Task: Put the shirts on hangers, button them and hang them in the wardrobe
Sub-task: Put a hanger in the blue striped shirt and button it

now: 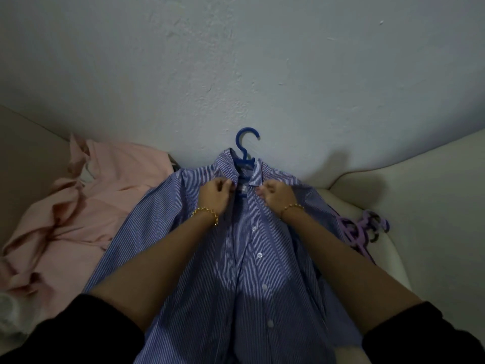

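Note:
A blue-and-white striped shirt (pixel 244 271) lies flat in front of me, collar toward the wall. A blue plastic hanger (pixel 244 148) sits inside it, its hook sticking out above the collar. My left hand (pixel 215 194) pinches the left front edge just below the collar. My right hand (pixel 275 194) grips the right front edge at the same height. The shirt's top is open between my hands, showing the hanger's neck. Several white buttons run down the placket below.
A crumpled pink shirt (pixel 86 211) lies to the left. Purple hangers (pixel 362 232) are piled at the right beside a cream cushioned edge (pixel 393 258). A pale wall (pixel 236 74) rises just behind the hanger hook.

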